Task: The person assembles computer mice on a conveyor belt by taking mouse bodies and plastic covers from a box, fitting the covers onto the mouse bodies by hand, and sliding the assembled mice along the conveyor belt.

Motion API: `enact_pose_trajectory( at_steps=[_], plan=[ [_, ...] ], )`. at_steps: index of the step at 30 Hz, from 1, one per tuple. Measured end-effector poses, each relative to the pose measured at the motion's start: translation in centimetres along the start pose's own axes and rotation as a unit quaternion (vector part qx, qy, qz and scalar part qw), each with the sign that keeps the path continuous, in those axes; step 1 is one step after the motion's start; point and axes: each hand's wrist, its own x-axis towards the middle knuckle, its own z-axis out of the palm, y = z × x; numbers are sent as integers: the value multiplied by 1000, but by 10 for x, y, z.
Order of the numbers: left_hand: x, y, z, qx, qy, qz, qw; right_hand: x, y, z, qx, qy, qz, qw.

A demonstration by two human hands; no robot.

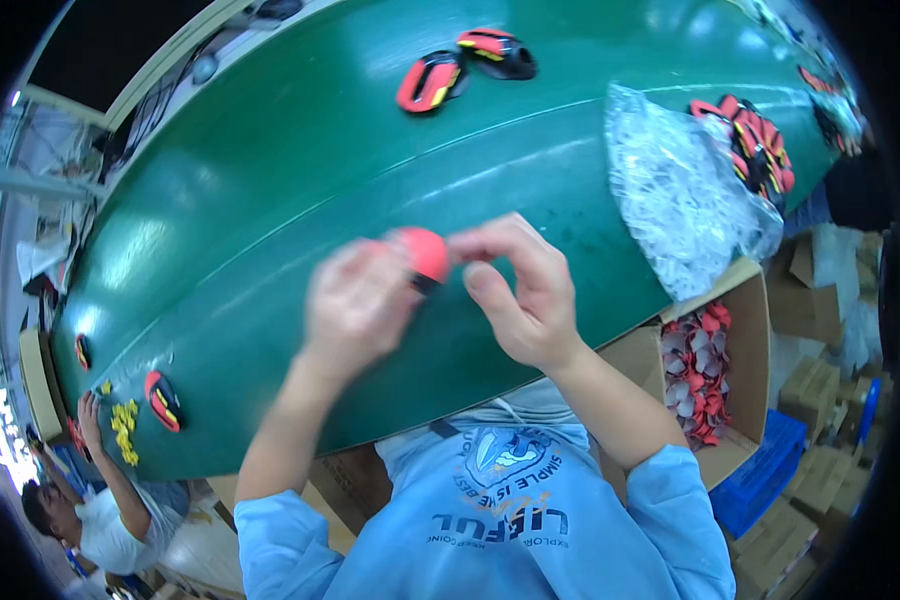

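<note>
My left hand [358, 305], blurred by motion, is closed round a rounded red-and-black plastic part [426, 254] above the green table [270, 290]. To its right is my right hand [526, 292], thumb and index finger apart. The index fingertip comes close to the red part's right side; whether it touches cannot be made out. Farther off lie two red-and-black shells, one with a yellow strip [430, 82] and one tilted beside it [498, 53].
At the right, a clear plastic bag [670, 190] lies beside a pile of red-and-black shells [755, 145]. An open carton [748, 350] holds loose red pieces [697, 375]. Left are yellow pieces [124, 430], a single shell [163, 400] and a co-worker's hand [89, 420].
</note>
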Motion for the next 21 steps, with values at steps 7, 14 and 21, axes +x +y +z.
enact_pose_trajectory(
  at_steps=[7,14,21],
  plan=[
    [69,-136,-23,258,70,-147,952,-20,-15,-135,-266,-42,-7,963],
    [179,-106,76,155,-14,-299,942,32,49,-254,-533,75,130,833],
    [86,-37,14,-17,34,-184,982,25,68,-269,-550,10,79,831]
  ],
)
